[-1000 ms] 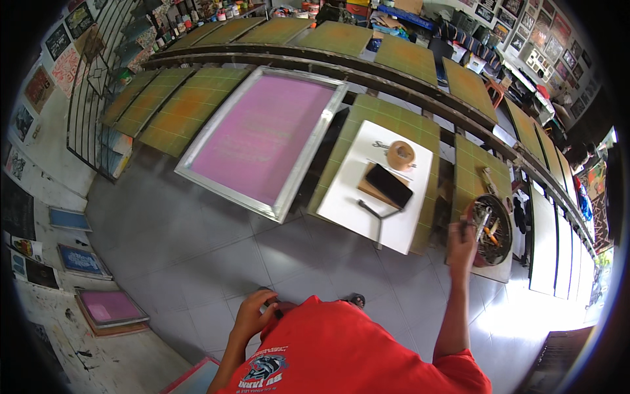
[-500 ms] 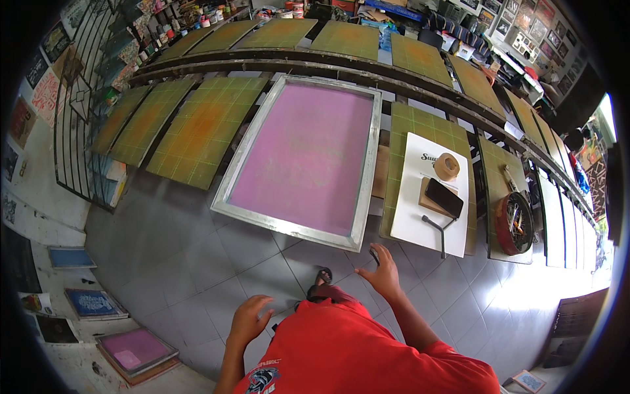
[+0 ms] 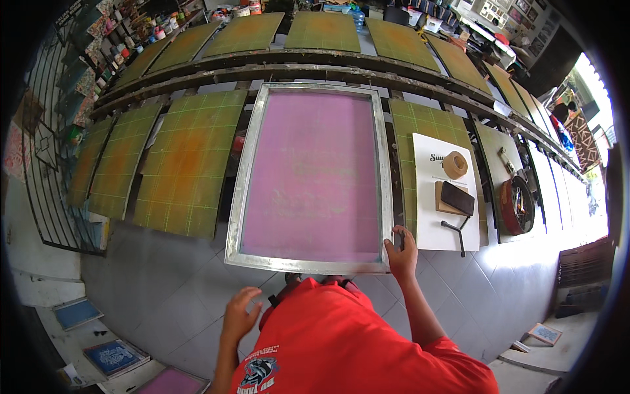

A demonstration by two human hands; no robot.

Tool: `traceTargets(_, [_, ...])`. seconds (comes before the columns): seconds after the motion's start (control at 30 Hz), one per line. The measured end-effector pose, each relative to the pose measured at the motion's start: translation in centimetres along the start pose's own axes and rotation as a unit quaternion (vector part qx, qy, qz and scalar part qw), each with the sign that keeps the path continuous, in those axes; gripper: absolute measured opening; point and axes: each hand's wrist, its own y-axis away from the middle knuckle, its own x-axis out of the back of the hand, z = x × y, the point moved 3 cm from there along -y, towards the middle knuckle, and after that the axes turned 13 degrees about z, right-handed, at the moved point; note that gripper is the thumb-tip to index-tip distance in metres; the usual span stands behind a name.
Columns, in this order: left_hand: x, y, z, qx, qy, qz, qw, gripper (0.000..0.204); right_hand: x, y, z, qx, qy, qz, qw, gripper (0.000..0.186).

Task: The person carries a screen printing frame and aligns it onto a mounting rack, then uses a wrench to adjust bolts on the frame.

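A large silk-screen frame [image 3: 235, 230] with pale metal edges and pinkish-purple mesh [image 3: 308, 157] lies in front of me among the green boards. Faint lettering shows on the mesh. My right hand [image 3: 403, 255] is at the frame's near right corner, thumb close to its edge; whether it touches, I cannot tell. Its fingers are bent around a small dark object [image 3: 399, 232], too small to name. Lower left, my left hand [image 3: 243, 314] hovers short of the frame's near edge, fingers apart and holding nothing.
Right of the frame, a white sheet [image 3: 426, 223] carries a tape roll [image 3: 455, 165], a phone [image 3: 457, 197] on a small block, and a dark T-shaped wrench [image 3: 457, 233]. Beyond it stands a round red container [image 3: 517, 205] of tools. Green printing boards [image 3: 187, 164] line dark rails [image 3: 315, 73].
I have stepped closer to the silk-screen frame, which now sits straighter in view. My right hand has come up beside its near right corner. My left hand stays low and apart from it.
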Motion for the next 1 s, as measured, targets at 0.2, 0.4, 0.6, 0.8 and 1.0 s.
traceTargets(0.2, [2.9, -15.4, -2.5, -0.082, 0.039, 0.017, 0.996, 0.022, -3.2, 1.1, -3.0, -0.100, 0.023, 0.005, 0.995, 0.026])
traceTargets(0.4, [0.4, -40.5, -2.0, -0.147, 0.054, 0.106, 0.982, 0.029, -6.9, -0.1, -2.7, 0.054, 0.103, 0.021, 0.993, 0.021])
traceTargets(0.6, [-7.0, -61.8, -6.3, -0.183, -0.112, 0.092, 0.973, 0.039, -8.8, 0.2, -1.3, 0.038, 0.083, 0.010, 0.996, 0.021])
traceTargets(0.8, [-14.0, -69.8, -10.1, -0.163, -0.197, 0.002, 0.967, 0.036, -6.5, 0.0, -1.6, 0.001, 0.129, 0.024, 0.991, 0.019])
traceTargets(1.0, [-15.0, -72.6, -13.8, -0.226, -0.230, -0.072, 0.944, 0.040, -5.8, 0.7, 0.0, 0.001, 0.172, 0.025, 0.985, 0.020])
